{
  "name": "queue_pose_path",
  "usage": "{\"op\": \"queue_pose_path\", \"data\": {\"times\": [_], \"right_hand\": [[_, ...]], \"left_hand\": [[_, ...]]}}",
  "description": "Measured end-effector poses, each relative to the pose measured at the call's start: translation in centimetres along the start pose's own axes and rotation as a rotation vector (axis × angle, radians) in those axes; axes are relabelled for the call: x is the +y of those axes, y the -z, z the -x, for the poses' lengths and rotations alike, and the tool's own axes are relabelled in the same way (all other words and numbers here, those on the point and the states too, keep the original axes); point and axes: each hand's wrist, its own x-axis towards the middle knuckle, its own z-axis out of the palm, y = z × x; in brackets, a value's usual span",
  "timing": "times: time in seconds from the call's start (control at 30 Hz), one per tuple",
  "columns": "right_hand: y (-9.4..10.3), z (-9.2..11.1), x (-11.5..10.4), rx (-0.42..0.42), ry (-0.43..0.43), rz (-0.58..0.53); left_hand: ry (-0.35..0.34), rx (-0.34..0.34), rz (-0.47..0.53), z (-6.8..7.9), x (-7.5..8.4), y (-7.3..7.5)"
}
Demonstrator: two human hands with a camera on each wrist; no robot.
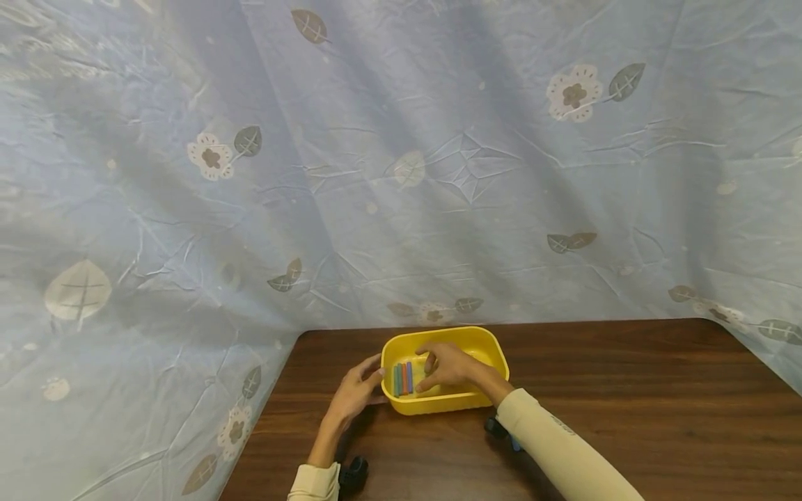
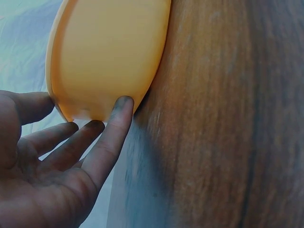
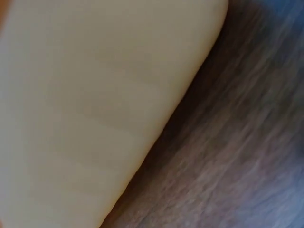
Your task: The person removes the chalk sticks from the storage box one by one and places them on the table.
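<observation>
A yellow plastic basin (image 1: 438, 405) with rounded corners stands on the table. Several short sticks (image 1: 404, 379), green, orange-red and purple and chalk-like in shape, lie side by side at its left end. My left hand (image 1: 352, 395) is at the basin's left end. Its straight fingers (image 2: 107, 147) touch the outer wall, with the thumb at the rim. Inside the basin, my right hand (image 1: 447, 365) reaches over from the right, thumb and index finger spread apart just right of the sticks. A pale curved wall (image 3: 95, 104) hides the right hand in the right wrist view.
The dark wooden table (image 1: 601, 376) extends far to the right of the basin. Behind it and on the left hangs a pale blue curtain (image 1: 401, 229) with leaf and flower prints. Dark straps with wrist cameras (image 1: 354, 474) sit under the forearms.
</observation>
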Motion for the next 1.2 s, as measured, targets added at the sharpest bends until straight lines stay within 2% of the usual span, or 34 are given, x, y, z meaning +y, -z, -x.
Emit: {"op": "queue_pose_path", "data": {"times": [0.53, 0.9, 1.03, 1.2], "right_hand": [[-1.2, -1.2, 0.3, -0.013, 0.0, 0.058], [-1.6, -1.8, -0.1, -0.015, 0.003, 0.117], [-1.8, -2.1, 0.1, -0.013, 0.005, 0.157], [-1.8, -2.1, 0.0, -0.012, -0.005, 0.156]], "left_hand": [[0.007, -0.012, 0.006, 0.2, -0.1, -0.2], [-0.017, -0.021, -0.02, 0.0, 0.0, 0.2], [-0.008, -0.02, -0.012, 0.0, -0.1, 0.1], [-0.01, -0.017, 0.002, 0.1, 0.0, 0.1]]}}
